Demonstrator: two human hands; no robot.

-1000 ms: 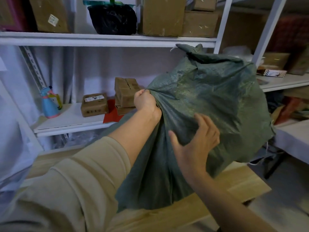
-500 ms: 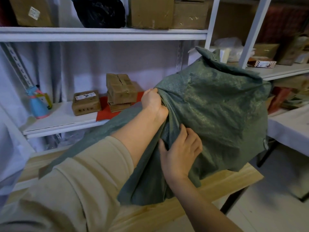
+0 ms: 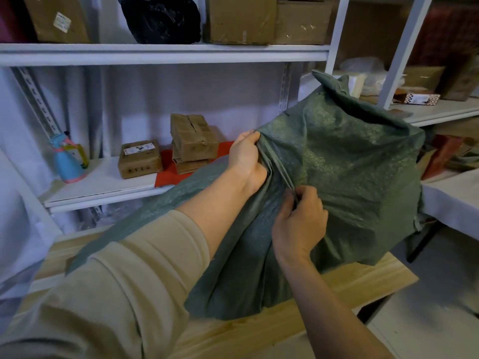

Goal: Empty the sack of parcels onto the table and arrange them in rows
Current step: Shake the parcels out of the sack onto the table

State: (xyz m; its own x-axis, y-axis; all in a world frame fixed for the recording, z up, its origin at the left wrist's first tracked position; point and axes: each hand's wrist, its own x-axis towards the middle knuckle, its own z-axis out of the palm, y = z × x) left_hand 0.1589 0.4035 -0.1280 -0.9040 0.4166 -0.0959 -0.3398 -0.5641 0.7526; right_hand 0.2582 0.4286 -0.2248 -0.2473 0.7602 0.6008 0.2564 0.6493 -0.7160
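Sack fabric fills the middle of our view: a dark green woven bag, bulging on its right side and lying on the wooden table, with its slack end draped toward us over the near edge. Our left hand grips a bunch of the cloth at the upper left of the bulge, fingers curled tightly into the folds. Our right hand sits lower, just beside the left wrist, with thumb and fingers pinching a ridge of fabric that runs taut between the two hands. Our left sleeve is beige and pushed up the forearm; the right forearm is bare. No parcels lie out on the table; whatever fills the sack is hidden by the cloth.

Behind the table stands a white shelf. On it we see a small labelled box, a taller stack of brown boxes on a red sheet, and a blue bottle at the left. Higher up sit larger cartons and a black bag.
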